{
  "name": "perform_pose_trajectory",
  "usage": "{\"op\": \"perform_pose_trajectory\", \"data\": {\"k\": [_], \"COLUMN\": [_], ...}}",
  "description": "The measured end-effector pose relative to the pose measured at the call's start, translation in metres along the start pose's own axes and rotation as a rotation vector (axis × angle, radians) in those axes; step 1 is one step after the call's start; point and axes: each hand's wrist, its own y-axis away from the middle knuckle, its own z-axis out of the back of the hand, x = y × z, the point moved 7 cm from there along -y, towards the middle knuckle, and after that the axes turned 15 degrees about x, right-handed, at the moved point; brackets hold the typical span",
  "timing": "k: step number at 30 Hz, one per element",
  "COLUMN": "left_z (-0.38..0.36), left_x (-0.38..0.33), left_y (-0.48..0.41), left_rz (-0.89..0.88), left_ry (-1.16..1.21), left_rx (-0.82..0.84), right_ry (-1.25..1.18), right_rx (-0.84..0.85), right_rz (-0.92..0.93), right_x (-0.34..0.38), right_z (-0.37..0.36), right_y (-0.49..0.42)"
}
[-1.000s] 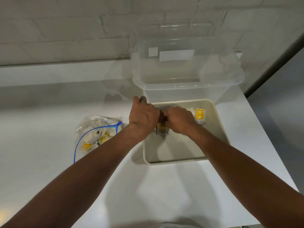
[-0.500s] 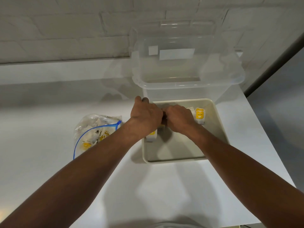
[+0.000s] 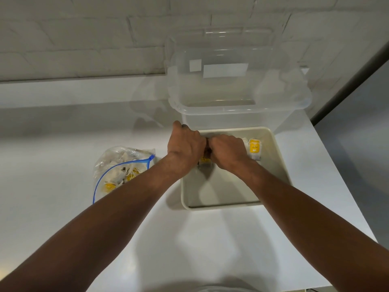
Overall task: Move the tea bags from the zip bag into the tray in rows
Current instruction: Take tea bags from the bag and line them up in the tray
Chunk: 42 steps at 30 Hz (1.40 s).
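Over the tray [image 3: 280,165], left hand [image 3: 185,148] and right hand [image 3: 228,150], grips closed, hold one tea bag [image 3: 204,162] (fingertips hidden).

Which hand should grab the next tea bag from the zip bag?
Probably left: the left hand is nearer the zip bag, lying left of the tray; the right hand is farther.

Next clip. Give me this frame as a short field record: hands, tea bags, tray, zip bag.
tray: cream, on the white table
left hand: over the tray's far left part, fingers curled under, out of sight
right hand: close against the left hand, fingers hidden too
tea bag under hands: yellow tag peeks out; holder cannot be told
placed tea bag: at the tray's far side, right of the hands
zip bag: left of tray, tea bags inside
clear bin: behind tray
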Motion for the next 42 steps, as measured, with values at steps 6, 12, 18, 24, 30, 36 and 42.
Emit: {"op": "perform_pose_trajectory", "data": {"k": [6,12,18,24,30,36,42], "left_z": [0.003,0.008,0.004,-0.013,-0.034,-0.049,-0.076], "left_x": [0.007,0.051,0.072,0.079,0.102,0.118,0.123], "left_y": [0.004,0.01,0.037,0.06,0.074,0.089,0.113], "left_rz": [0.012,0.034,-0.08,0.003,0.103,0.128,0.042], "left_ry": [0.058,0.445,0.694,0.644,0.733,0.753,0.887], "left_rx": [-0.021,-0.08,-0.119,-0.191,-0.14,-0.074,-0.053], "right_ry": [-0.063,-0.137,0.055,0.034,-0.077,-0.184,-0.405], "right_rx": [-0.089,-0.096,0.057,-0.013,0.026,0.029,-0.061], "right_rz": [0.016,0.054,0.047,0.022,0.028,-0.016,0.204], "right_x": [-0.003,-0.01,0.002,0.002,-0.005,-0.009,0.019], "right_z": [0.002,0.0,-0.028,-0.025,-0.031,-0.022,0.025], "right_y": [0.007,0.022,0.021,0.013,0.014,0.017,0.038]}}
